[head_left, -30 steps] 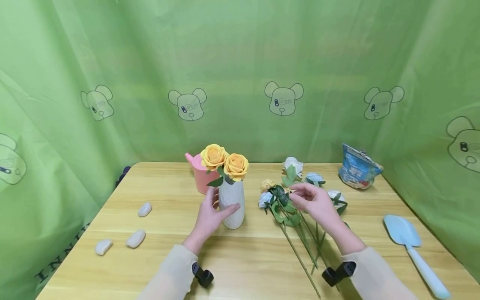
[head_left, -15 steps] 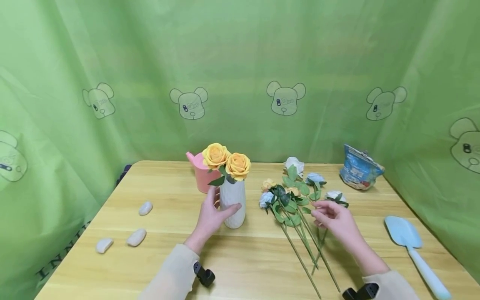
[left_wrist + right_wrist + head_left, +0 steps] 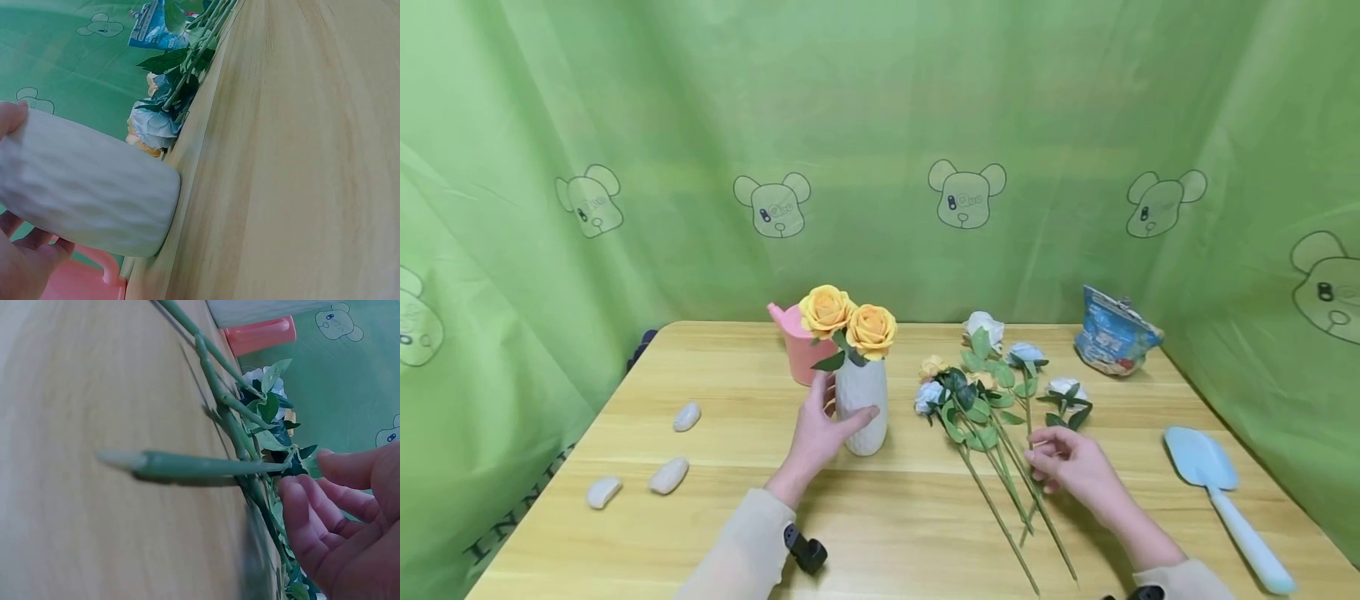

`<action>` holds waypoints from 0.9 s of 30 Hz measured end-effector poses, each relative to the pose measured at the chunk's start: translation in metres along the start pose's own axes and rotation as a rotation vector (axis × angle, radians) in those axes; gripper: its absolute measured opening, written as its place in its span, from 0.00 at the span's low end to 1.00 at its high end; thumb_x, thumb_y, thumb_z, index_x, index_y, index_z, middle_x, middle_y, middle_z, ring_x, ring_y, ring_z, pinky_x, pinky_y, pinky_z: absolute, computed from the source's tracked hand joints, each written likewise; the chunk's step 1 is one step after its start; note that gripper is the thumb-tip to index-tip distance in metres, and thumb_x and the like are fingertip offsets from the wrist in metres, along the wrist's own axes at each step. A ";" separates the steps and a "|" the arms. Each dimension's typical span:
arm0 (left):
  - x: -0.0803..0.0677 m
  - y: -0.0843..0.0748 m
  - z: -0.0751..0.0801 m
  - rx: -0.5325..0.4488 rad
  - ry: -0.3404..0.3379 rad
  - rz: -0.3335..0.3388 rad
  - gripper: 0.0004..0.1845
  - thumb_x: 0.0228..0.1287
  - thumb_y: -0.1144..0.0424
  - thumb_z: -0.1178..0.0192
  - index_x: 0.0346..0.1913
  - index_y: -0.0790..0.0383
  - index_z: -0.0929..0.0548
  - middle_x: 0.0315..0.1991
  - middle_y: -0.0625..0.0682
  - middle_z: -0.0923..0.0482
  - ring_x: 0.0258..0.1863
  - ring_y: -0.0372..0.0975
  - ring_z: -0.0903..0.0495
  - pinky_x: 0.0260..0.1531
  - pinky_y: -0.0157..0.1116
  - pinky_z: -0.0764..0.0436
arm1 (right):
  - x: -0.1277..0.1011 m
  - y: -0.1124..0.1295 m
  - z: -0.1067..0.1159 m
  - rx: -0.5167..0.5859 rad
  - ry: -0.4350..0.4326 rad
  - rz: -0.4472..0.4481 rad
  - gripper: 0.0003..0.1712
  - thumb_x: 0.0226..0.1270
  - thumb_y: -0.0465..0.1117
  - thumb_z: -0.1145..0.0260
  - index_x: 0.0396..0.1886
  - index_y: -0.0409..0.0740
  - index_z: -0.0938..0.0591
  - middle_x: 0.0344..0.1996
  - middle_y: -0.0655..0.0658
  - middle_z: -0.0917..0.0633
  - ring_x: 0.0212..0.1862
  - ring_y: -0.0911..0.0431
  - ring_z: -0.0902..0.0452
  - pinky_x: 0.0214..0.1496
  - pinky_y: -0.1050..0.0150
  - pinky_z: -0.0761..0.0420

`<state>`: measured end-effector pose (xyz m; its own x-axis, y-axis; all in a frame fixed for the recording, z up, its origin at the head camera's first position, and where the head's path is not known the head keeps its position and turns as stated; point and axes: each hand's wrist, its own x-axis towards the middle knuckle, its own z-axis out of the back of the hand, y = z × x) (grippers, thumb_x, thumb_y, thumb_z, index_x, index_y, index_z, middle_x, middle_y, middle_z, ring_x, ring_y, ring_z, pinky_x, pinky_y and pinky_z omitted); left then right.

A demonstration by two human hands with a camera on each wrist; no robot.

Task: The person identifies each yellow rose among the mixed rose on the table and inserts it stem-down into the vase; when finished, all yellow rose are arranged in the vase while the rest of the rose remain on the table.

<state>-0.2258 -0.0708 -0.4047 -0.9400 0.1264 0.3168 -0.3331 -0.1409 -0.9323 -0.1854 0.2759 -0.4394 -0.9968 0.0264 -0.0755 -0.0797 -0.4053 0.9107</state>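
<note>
Your left hand (image 3: 817, 433) grips the vase (image 3: 862, 408), right hand (image 3: 1070, 468) pinches a stem (image 3: 1047, 525); next, lift the stem clear of the pile.

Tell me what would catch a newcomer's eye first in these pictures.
Probably the two yellow roses in the white vase at the middle of the wooden table, with the left hand gripping the vase. Just right of it lies a bunch of loose flower stems, which the right hand is picking at. Behind everything hangs a bright green curtain printed with bears.
</note>
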 end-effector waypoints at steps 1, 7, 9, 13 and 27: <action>0.000 0.000 0.000 -0.001 0.000 -0.002 0.35 0.52 0.65 0.31 0.62 0.57 0.36 0.58 0.58 0.32 0.58 0.52 0.33 0.57 0.48 0.33 | 0.000 0.000 -0.001 -0.004 0.005 -0.003 0.24 0.59 0.33 0.35 0.53 0.28 0.29 0.36 0.37 0.20 0.31 0.48 0.22 0.29 0.58 0.19; 0.000 0.001 0.000 -0.006 0.000 -0.004 0.35 0.52 0.65 0.30 0.62 0.56 0.36 0.58 0.57 0.32 0.58 0.52 0.33 0.57 0.49 0.33 | 0.003 -0.003 -0.004 -0.028 0.042 -0.027 0.23 0.58 0.33 0.34 0.51 0.28 0.28 0.32 0.40 0.19 0.30 0.49 0.22 0.27 0.58 0.19; 0.001 0.002 0.000 -0.005 0.000 -0.002 0.35 0.51 0.65 0.30 0.62 0.55 0.36 0.58 0.57 0.32 0.57 0.51 0.33 0.57 0.48 0.32 | 0.004 -0.003 -0.005 -0.035 0.049 -0.034 0.23 0.58 0.33 0.34 0.51 0.29 0.28 0.31 0.40 0.19 0.30 0.50 0.22 0.27 0.57 0.19; 0.001 0.002 0.000 -0.004 -0.001 -0.002 0.36 0.51 0.65 0.30 0.62 0.55 0.36 0.58 0.57 0.32 0.57 0.51 0.32 0.56 0.48 0.32 | 0.006 -0.003 -0.006 -0.048 0.048 -0.043 0.23 0.56 0.32 0.33 0.51 0.29 0.27 0.31 0.40 0.18 0.29 0.49 0.22 0.27 0.57 0.19; 0.000 0.002 0.001 0.000 -0.003 0.004 0.36 0.51 0.64 0.30 0.63 0.55 0.36 0.58 0.58 0.32 0.57 0.52 0.32 0.56 0.49 0.32 | 0.009 -0.006 -0.002 0.000 0.084 -0.036 0.24 0.55 0.30 0.34 0.53 0.29 0.28 0.33 0.39 0.19 0.28 0.51 0.23 0.26 0.60 0.20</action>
<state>-0.2269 -0.0717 -0.4067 -0.9416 0.1229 0.3136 -0.3293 -0.1410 -0.9336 -0.1943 0.2764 -0.4465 -0.9892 -0.0354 -0.1421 -0.1158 -0.4052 0.9069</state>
